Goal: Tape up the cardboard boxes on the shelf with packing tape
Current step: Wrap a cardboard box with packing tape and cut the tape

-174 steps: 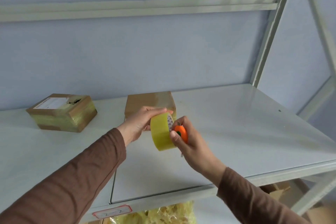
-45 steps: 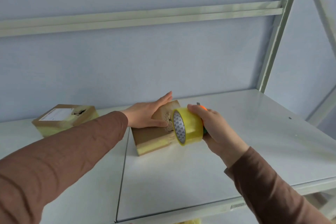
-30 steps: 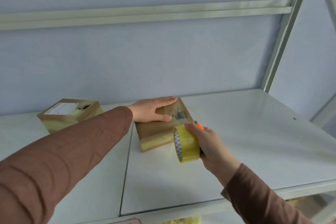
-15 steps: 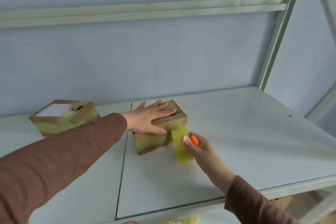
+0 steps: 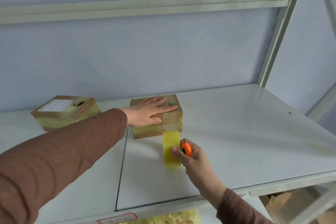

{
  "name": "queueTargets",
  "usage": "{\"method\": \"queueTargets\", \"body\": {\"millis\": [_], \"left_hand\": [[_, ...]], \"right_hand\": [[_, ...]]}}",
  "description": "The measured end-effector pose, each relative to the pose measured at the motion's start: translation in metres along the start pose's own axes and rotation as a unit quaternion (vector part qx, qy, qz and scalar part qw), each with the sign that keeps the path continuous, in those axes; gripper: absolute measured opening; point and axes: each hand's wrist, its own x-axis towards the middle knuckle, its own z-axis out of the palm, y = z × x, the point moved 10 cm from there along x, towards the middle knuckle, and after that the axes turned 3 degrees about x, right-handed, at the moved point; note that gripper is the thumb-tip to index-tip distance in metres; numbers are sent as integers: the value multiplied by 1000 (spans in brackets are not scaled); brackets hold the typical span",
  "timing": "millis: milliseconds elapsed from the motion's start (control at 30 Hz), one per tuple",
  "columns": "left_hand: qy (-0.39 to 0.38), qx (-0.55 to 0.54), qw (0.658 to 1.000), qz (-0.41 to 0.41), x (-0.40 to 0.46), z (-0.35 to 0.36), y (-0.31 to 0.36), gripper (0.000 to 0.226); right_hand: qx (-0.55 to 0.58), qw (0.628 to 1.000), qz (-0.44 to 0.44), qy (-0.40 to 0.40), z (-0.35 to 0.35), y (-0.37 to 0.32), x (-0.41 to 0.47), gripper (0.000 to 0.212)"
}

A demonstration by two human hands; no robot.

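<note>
Head view: cardboard box (image 5: 156,114) on white shelf (image 5: 236,132), near back wall. Left hand (image 5: 149,110) flat on box top, fingers straight, pressing down. Tape strip running from box's front right corner to yellow tape roll (image 5: 171,151), just in front of box. Right hand (image 5: 192,156) curled round roll, together with orange cutter (image 5: 186,149). Second taped box (image 5: 65,112) left of first box, apart from it.
</note>
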Motion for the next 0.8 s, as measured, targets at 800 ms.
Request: {"method": "queueTargets", "body": {"millis": [800], "left_hand": [[80,-733,606,-299,-52,73,70,38]], "right_hand": [[-270,962,-25,32,-53,-56,61,21]]}}
